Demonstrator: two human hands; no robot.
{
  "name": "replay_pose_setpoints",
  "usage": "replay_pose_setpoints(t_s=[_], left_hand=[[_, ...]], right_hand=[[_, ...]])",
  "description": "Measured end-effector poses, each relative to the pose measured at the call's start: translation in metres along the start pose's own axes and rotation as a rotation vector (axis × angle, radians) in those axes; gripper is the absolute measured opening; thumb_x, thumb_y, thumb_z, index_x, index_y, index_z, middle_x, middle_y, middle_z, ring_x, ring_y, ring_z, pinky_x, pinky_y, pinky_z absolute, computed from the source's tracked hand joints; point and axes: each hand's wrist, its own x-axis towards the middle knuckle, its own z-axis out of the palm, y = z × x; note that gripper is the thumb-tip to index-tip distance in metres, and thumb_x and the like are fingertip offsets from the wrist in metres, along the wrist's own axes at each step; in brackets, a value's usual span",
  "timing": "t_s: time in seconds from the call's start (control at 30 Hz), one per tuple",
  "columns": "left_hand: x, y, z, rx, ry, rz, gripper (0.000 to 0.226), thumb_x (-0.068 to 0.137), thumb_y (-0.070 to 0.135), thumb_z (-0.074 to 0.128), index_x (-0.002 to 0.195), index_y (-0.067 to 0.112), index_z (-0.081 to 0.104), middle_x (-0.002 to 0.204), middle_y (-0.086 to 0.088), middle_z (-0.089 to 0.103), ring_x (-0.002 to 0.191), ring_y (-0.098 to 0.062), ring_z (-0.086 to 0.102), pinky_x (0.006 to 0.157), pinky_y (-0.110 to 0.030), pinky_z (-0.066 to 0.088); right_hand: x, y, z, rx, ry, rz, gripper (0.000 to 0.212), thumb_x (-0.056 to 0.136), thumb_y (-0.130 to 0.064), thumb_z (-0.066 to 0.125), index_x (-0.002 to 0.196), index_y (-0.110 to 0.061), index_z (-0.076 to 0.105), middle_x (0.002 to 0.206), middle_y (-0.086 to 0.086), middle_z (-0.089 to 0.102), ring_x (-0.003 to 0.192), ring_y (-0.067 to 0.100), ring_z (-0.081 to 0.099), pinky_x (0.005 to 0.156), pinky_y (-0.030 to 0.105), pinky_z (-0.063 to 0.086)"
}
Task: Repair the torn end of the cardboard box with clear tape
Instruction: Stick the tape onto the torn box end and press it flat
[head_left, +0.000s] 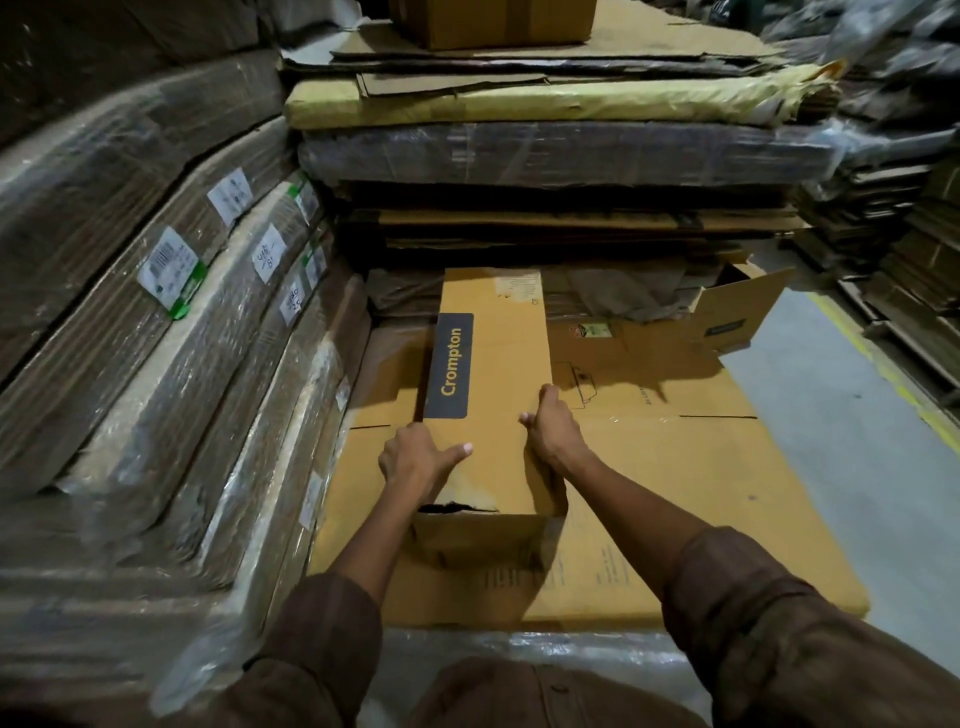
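At the bottom of the frame, two brown sleeves (769, 639) reach forward. At centre, a long box (498, 374) lies on flat cardboard (691, 493), its torn near end (457, 506) split along the top edge. The left hand (415, 460) grips the box's left edge, thumb on top; the right hand (553, 428) grips its right edge. Wrapped bundles (156, 312) fill the left side, and stacked sheets (561, 156) rise across the top.
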Motion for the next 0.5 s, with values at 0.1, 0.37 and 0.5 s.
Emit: replay_pose_setpoints(t_s=[0.1,0.37,0.5], left_hand=[[0.0,-0.001,0.001,-0.002,-0.009,-0.004,0.064,0.082,0.071,0.065,0.095,0.009,0.057,0.097,-0.009,0.062,0.087,-0.028,0.057,0.067,-0.035,0.038],[-0.002,0.03,0.009,0.065,0.003,-0.084,0.088,0.084,0.052,0.075,0.146,0.008,0.031,0.143,-0.021,0.045,0.129,-0.042,0.048,0.095,-0.051,0.048],[-0.007,0.059,0.021,0.118,0.088,0.138,0.081,0.088,0.037,0.076,0.151,0.015,0.03,0.157,-0.019,0.028,0.146,-0.041,0.024,0.114,-0.058,0.033]], right_hand=[[-0.002,0.007,-0.007,0.15,-0.053,-0.019,0.054,0.106,-0.017,0.049,0.154,-0.011,0.025,0.149,0.016,0.048,0.132,0.032,0.05,0.109,0.045,0.041],[-0.026,0.101,-0.013,0.29,0.078,0.309,0.036,0.109,-0.033,0.038,0.138,-0.014,0.048,0.127,0.016,0.06,0.098,0.031,0.063,0.081,0.051,0.061],[-0.041,0.153,-0.009,0.054,-0.097,0.395,0.027,0.103,-0.023,0.056,0.126,-0.01,0.065,0.12,0.017,0.066,0.099,0.028,0.063,0.078,0.038,0.058]])
